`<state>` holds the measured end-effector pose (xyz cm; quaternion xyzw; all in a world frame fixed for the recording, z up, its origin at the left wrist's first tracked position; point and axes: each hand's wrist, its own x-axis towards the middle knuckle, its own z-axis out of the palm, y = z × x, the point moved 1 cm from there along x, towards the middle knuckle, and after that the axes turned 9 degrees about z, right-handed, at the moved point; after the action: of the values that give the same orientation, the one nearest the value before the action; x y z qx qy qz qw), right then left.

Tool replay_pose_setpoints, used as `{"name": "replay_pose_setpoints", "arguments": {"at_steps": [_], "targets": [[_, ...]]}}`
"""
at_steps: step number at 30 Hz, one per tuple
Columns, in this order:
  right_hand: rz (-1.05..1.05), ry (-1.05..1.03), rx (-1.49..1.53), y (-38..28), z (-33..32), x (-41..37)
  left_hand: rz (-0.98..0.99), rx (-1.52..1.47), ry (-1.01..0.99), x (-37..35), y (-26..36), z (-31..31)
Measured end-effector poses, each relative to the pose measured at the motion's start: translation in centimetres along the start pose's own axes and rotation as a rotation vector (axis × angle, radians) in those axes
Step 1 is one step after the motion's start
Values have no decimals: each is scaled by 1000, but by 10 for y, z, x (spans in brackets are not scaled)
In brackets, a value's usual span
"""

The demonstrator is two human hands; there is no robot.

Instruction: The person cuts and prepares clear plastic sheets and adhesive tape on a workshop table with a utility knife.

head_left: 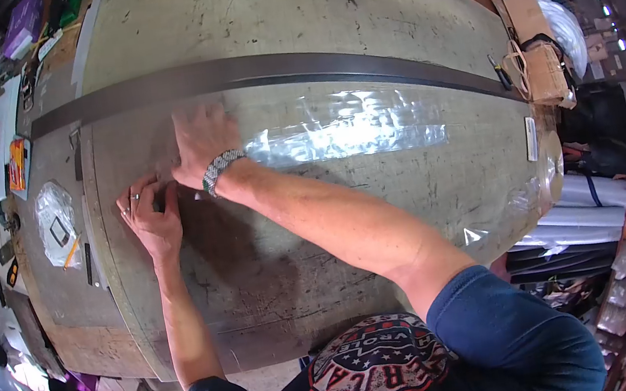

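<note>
**A:** Where is the clear plastic film (352, 130) lying?

**B:** It is stretching sideways across the middle of the grey worktop (263, 10), just below the dark metal strip (271, 69). It is catching glare along its length, and more of it is glinting at the worktop's right edge.

**A:** What is the right hand (201, 141) doing?

**B:** It is lying open and flat, palm down with the fingers spread, pressing on the film's left end. A banded wristwatch (218, 169) is sitting on that wrist.

**A:** And the left hand (150, 218)?

**B:** It is resting on the worktop just beside the right wrist, lower and to the left. Its fingers are bending, with the tips on the surface near the film's corner, and a ring (134, 196) is showing on one finger. I cannot tell whether it is pinching the film's edge or only pressing down.

**A:** What is lying around them?

**B:** Left of the hands, a small clear bag (56, 219) is lying with a pencil (71, 251) just beside it, and a red packet (18, 163) is lying further up. At the worktop's right end a cardboard box (547, 70) is standing, and pale rolls (593, 192) are lying beyond the edge.
</note>
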<state>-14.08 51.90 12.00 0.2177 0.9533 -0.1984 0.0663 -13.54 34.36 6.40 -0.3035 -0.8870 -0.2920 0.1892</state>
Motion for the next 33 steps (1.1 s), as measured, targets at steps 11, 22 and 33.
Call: {"name": "replay_pose_setpoints", "arguments": {"at_steps": [11,22,33], "targets": [[74,118,2,0,18,2,58,32,-37,-4,-4,7],[-110,212,521,95,-116,-22,-104,-2,-74,-6,-6,1],[129,148,289,288,-123,-211,-319,143,-54,28,-13,38]]}}
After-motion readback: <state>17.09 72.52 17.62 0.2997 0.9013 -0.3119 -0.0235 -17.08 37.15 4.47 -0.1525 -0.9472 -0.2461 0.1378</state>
